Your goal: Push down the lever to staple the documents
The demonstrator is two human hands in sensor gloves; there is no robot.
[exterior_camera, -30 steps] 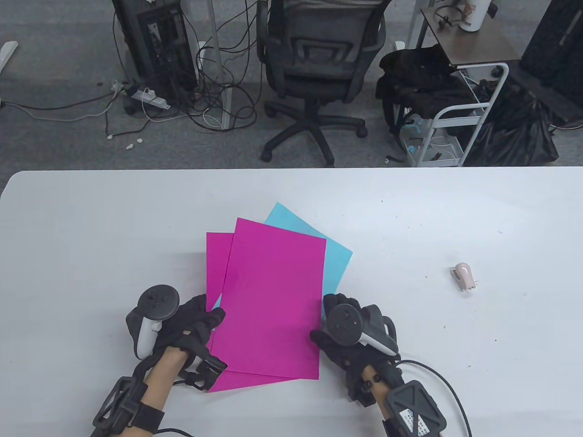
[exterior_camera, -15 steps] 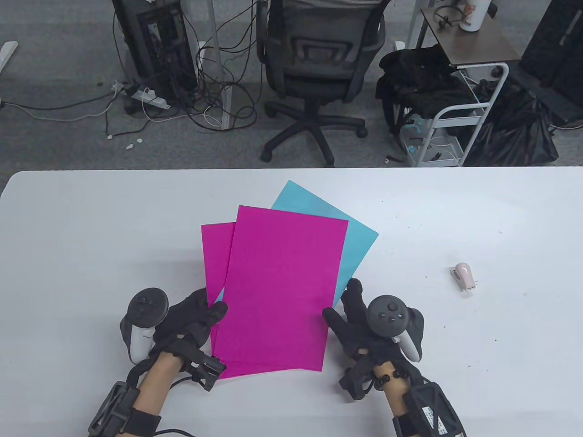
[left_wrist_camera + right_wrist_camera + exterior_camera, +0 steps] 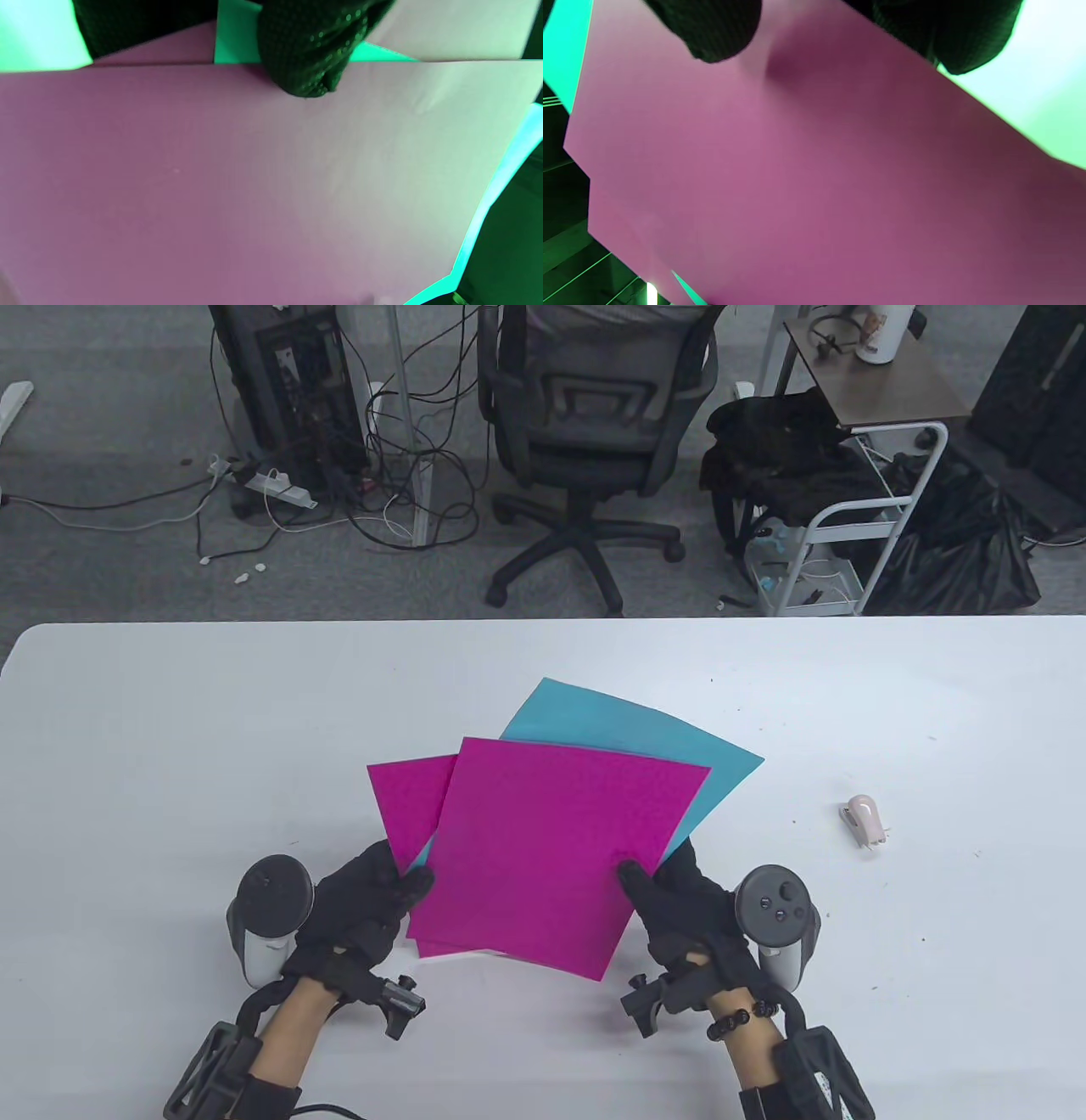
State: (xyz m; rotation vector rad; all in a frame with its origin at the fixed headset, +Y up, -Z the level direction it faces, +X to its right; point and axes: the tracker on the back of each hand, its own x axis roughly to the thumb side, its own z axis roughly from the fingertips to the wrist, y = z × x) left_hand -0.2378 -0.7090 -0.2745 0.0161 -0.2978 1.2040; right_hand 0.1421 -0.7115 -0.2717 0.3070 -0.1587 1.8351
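While both hands hold the fanned sheets up off the table (image 3: 170, 712), the table view shows what matters next: the stapler (image 3: 865, 820) lies alone, well apart to the right of the papers, its long axis running roughly away from the person with a slight tilt. The right hand (image 3: 696, 912) is plainly the nearer one to it. That hand pinches the right edge of the top magenta sheet (image 3: 560, 848), thumb on top; the left hand (image 3: 356, 912) grips the left edges, where a second magenta sheet (image 3: 407, 806) and the blue sheet (image 3: 645, 738) splay out unaligned.

From the left wrist view, a gloved thumb (image 3: 309, 55) presses on the upper edge of the paper, which fills the frame; no stapler shows.

From the right wrist view, gloved fingertips (image 3: 712, 29) clamp the pink sheet at the top; the stapler is again out of sight. I'd judge the sheets need squaring before the right hand reaches for it.
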